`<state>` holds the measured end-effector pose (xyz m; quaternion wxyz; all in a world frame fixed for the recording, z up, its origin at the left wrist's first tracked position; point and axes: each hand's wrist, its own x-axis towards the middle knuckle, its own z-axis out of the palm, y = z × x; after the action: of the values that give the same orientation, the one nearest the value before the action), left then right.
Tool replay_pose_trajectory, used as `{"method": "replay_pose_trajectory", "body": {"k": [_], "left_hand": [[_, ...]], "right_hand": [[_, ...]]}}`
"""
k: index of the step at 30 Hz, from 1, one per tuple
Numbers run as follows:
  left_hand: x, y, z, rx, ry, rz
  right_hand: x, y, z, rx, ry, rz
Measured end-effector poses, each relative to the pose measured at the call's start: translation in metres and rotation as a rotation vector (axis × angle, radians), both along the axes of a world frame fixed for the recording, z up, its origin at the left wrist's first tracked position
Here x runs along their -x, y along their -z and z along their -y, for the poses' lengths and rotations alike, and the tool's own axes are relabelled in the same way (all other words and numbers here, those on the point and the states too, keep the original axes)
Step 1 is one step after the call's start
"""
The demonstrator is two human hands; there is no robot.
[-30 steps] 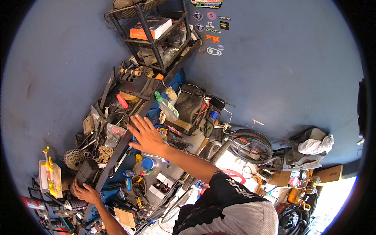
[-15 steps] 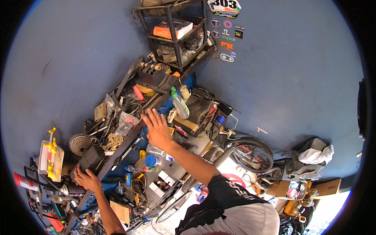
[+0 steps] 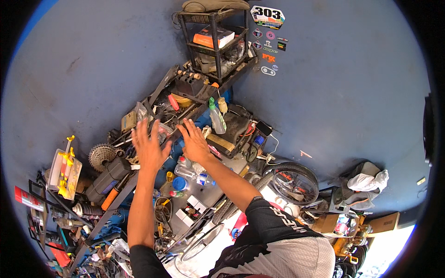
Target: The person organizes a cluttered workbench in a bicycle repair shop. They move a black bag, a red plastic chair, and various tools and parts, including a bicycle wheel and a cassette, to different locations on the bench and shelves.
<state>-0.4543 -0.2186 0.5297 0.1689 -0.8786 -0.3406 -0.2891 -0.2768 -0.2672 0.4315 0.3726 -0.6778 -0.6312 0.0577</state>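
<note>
My left hand (image 3: 150, 147) is raised in front of a cluttered shelf (image 3: 121, 200), its fingers spread and nothing in them. Close by on its right, my right hand (image 3: 193, 144) is open too, fingers stretched toward the shelf's front edge; whether they touch it I cannot tell. A clear plastic bag (image 3: 163, 131) shows partly between the hands. Left of my left hand lie a toothed bicycle cassette (image 3: 100, 157), a long dark case (image 3: 107, 180) and a tool with an orange handle (image 3: 110, 198). Beyond my right hand stands a grey spray bottle (image 3: 217, 119) with a green top.
A black shelf rack (image 3: 216, 53) stands at the far end against the blue wall. Below the shelf, a lower table holds plastic bottles (image 3: 185, 171), a blue-lidded jar (image 3: 179, 184) and white boxes (image 3: 197, 204). Bicycle wheels (image 3: 295, 184) rest to the right.
My left hand has left the dark case and risen to the right beside my right hand. My right hand has shifted slightly right. The view has shifted a little.
</note>
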Motion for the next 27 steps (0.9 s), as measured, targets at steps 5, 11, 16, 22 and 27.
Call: {"method": "replay_pose_trajectory", "body": {"k": [5,11,16,22,27], "left_hand": [[-0.049,0.012,-0.027,0.108,-0.026,-0.311],[-0.069,0.039,-0.042,0.137,-0.133,-0.266],[-0.072,0.046,-0.043,0.117,-0.197,-0.298],[-0.073,0.048,-0.047,0.077,-0.197,-0.286],[-0.074,0.049,-0.048,0.056,-0.195,-0.293]], "right_hand": [[-0.012,0.004,-0.001,-0.028,-0.049,0.008],[-0.024,0.015,0.001,-0.110,-0.117,-0.023],[-0.028,0.018,-0.002,-0.088,-0.158,-0.066],[-0.033,0.029,-0.010,-0.126,-0.189,-0.020],[-0.033,0.038,-0.013,-0.130,-0.216,-0.042]]}}
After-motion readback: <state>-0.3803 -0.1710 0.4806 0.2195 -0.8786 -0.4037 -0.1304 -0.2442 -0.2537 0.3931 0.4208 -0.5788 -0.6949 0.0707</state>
